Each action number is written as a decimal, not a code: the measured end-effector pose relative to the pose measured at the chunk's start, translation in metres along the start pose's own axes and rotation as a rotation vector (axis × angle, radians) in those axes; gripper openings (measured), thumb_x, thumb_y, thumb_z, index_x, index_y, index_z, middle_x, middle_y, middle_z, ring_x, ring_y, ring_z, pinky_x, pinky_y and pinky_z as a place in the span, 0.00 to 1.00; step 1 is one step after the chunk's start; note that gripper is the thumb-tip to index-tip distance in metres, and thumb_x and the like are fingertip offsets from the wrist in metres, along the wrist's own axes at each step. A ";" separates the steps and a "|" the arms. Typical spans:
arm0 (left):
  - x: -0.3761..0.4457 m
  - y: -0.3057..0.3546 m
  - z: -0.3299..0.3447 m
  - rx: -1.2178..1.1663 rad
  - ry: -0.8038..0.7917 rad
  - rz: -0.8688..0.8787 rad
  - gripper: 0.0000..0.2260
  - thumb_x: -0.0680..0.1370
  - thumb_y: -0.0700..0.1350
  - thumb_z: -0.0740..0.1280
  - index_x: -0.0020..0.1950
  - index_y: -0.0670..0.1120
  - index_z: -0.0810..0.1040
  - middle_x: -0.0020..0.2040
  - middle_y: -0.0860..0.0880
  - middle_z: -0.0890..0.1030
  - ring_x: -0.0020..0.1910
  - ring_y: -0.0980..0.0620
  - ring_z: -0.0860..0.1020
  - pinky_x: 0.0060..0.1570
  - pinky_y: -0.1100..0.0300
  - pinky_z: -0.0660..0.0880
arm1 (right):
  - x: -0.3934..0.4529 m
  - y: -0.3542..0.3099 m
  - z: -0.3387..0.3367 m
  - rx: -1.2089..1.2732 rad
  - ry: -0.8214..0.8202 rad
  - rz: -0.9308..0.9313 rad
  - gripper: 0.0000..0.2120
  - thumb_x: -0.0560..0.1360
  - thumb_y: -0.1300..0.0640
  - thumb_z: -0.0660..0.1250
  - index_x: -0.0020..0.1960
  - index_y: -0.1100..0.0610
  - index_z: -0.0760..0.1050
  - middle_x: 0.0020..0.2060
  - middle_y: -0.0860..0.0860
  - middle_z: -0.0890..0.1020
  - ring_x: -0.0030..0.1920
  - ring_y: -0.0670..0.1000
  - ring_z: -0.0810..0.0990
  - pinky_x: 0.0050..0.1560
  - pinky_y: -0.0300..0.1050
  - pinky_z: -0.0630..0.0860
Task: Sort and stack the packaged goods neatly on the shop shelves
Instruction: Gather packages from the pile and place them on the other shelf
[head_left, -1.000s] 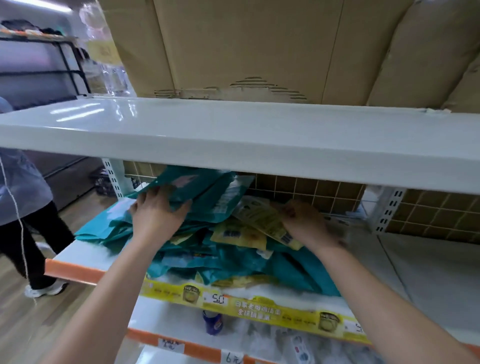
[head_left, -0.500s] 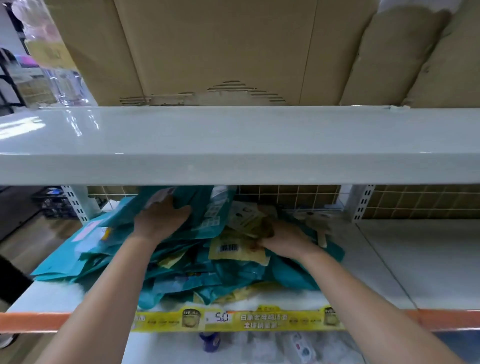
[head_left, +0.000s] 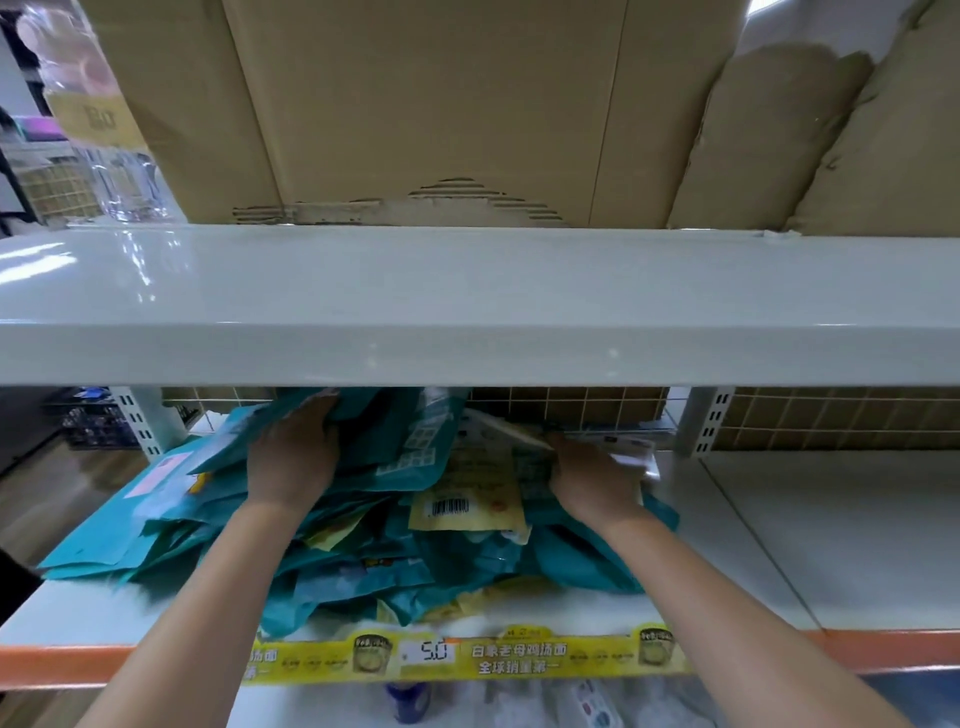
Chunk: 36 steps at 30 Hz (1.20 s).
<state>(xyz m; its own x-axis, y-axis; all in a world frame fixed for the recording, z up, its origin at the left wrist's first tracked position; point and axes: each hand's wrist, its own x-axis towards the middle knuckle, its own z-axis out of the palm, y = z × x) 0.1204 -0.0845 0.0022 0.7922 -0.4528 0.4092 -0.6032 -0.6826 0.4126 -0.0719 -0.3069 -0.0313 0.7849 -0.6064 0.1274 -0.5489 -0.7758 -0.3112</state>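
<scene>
While both hands reach under, left hand (head_left: 291, 462) fingers grip teal packets (head_left: 363, 447), right hand (head_left: 592, 480) pinching yellow packets (head_left: 467, 493).

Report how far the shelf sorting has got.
Done: nothing looks stacked; the teal packets lie in a loose heap. In hand: the left hand grips teal packets at the back, the right hand holds yellow packets. Left: sorting and stacking nearly the whole heap.

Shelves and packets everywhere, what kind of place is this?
Most likely a small shop. A yellow price strip marked 5.0 runs along the shelf edge, teal packets lie heaped on it, and cardboard boxes sit above.
</scene>
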 end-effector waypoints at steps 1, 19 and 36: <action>0.000 0.002 0.002 -0.031 0.055 0.032 0.18 0.78 0.38 0.62 0.68 0.44 0.75 0.64 0.40 0.78 0.60 0.37 0.76 0.57 0.48 0.72 | -0.002 0.002 -0.002 -0.006 0.049 0.021 0.17 0.81 0.59 0.54 0.68 0.52 0.67 0.53 0.56 0.81 0.52 0.57 0.80 0.42 0.46 0.73; -0.038 0.149 0.010 -0.005 0.304 0.278 0.04 0.74 0.32 0.67 0.47 0.35 0.78 0.42 0.34 0.80 0.43 0.32 0.78 0.43 0.44 0.74 | -0.046 0.118 -0.034 0.478 0.265 0.528 0.13 0.82 0.54 0.53 0.60 0.58 0.72 0.51 0.61 0.80 0.47 0.61 0.79 0.40 0.46 0.70; -0.108 0.315 0.092 -0.614 0.244 0.006 0.22 0.75 0.45 0.54 0.67 0.40 0.72 0.59 0.37 0.78 0.55 0.38 0.76 0.49 0.53 0.70 | -0.071 0.332 -0.056 0.803 0.053 0.818 0.10 0.76 0.58 0.58 0.54 0.60 0.72 0.33 0.57 0.76 0.30 0.55 0.74 0.32 0.48 0.72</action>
<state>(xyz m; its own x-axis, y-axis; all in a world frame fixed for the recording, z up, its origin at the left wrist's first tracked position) -0.1466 -0.3030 0.0131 0.7885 -0.2634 0.5558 -0.6078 -0.1960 0.7695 -0.3266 -0.5312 -0.0908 0.2536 -0.8993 -0.3563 -0.5324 0.1778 -0.8276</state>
